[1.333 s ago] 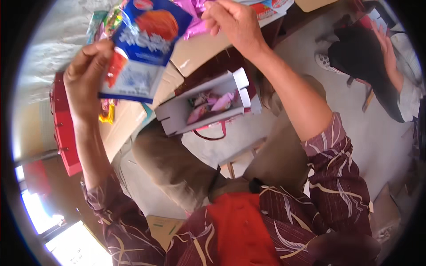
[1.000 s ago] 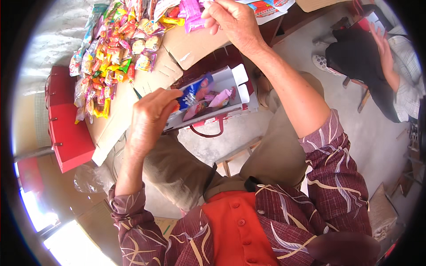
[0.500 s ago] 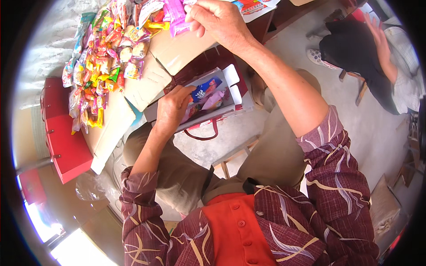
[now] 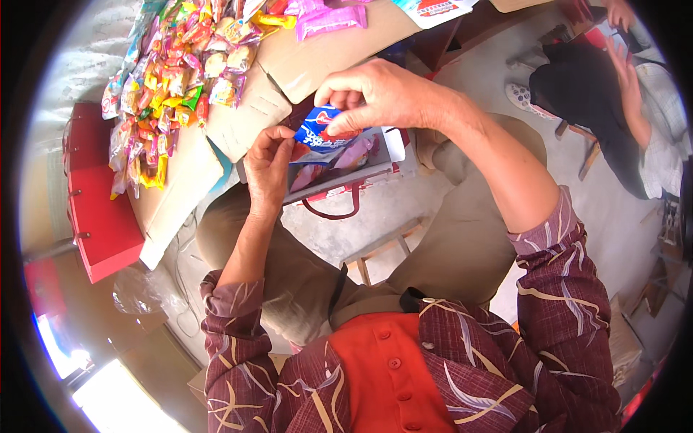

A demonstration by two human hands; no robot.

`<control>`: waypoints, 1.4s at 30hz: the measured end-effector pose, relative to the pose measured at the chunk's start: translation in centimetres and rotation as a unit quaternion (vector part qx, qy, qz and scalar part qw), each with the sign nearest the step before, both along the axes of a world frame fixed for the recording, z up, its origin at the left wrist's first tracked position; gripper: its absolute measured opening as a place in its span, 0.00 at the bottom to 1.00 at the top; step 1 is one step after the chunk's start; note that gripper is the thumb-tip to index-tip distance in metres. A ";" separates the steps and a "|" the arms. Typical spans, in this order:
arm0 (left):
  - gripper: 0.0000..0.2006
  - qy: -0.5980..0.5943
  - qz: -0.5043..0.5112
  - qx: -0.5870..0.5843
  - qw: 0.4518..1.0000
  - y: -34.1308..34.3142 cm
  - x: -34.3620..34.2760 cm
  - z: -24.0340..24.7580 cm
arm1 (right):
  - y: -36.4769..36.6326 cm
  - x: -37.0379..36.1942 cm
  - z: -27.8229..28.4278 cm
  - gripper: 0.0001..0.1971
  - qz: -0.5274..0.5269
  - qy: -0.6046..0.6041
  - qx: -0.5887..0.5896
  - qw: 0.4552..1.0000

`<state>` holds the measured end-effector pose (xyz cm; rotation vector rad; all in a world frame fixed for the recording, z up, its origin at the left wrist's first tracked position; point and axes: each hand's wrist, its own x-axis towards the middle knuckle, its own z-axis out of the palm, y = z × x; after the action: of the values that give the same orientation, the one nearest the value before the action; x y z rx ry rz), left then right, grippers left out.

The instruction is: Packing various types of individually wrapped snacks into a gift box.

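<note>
A blue snack packet [image 4: 315, 137] with white and red print is held over an open gift box. My left hand [image 4: 267, 169] pinches its left edge between thumb and fingers. My right hand [image 4: 393, 94] grips its right side, fingers bent over the top. Below it, the box [image 4: 395, 146], white inside with a dark red cord handle [image 4: 355, 203], stands before my knees and holds pink-wrapped snacks [image 4: 354, 154]. My hands and the packet hide part of its inside.
A heap of wrapped candies [image 4: 170, 94] covers the cardboard-topped table [image 4: 263, 68] at the left, with purple packets [image 4: 332, 22] behind. A closed red gift box [image 4: 105, 216] stands at far left. Another person [image 4: 588, 101] sits at far right.
My right hand has come back from the purple packets on the table to the box. The blue packet, earlier lying in the box by my left hand, is now lifted between both hands.
</note>
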<state>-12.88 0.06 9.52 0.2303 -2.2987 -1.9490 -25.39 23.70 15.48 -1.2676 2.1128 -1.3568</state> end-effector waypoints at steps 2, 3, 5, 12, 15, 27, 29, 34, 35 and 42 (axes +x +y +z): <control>0.04 0.004 0.000 0.028 1.000 -0.1 0.0 -0.2 | -0.1 0.8 -0.4 0.15 -0.016 0.036 -0.001 0.999; 0.04 0.010 -0.005 0.053 0.999 -0.2 0.0 -0.3 | -0.2 1.0 -0.4 0.14 -0.030 0.049 0.015 0.998; 0.04 0.018 -0.005 0.051 0.999 -0.3 0.1 -0.5 | -0.4 1.1 -0.7 0.14 -0.039 0.064 0.033 0.997; 0.08 -0.003 -0.032 -0.146 0.989 0.2 0.1 1.1 | -1.6 2.5 -3.6 0.06 -0.037 0.169 0.060 0.983; 0.07 -0.015 -0.039 -0.153 0.987 0.1 0.0 1.8 | -2.4 2.0 -4.8 0.07 -0.038 0.231 0.060 0.970; 0.07 -0.038 -0.034 -0.134 0.990 -0.7 0.1 1.7 | -5.2 1.5 -4.3 0.04 -0.007 0.362 0.055 0.930; 0.07 -0.039 -0.034 -0.133 0.990 -0.7 -0.1 1.8 | -5.1 1.5 -4.5 0.04 -0.005 0.370 0.069 0.926; 0.07 -0.054 -0.033 -0.150 0.987 -0.9 -0.1 1.7 | -5.3 2.0 -6.1 0.03 -0.001 0.391 0.107 0.914; 0.07 -0.048 -0.031 -0.151 0.987 -1.0 -0.1 1.4 | -5.4 2.2 -6.6 0.03 0.002 0.403 0.107 0.909; 0.08 -0.054 -0.028 -0.182 0.981 -0.8 -0.2 1.2 | -5.0 0.9 -4.4 0.03 -0.068 0.348 0.026 0.935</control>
<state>-13.10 -0.77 10.72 0.2391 -2.7033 -1.5289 -24.52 18.75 11.08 -1.8011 2.7111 -0.9637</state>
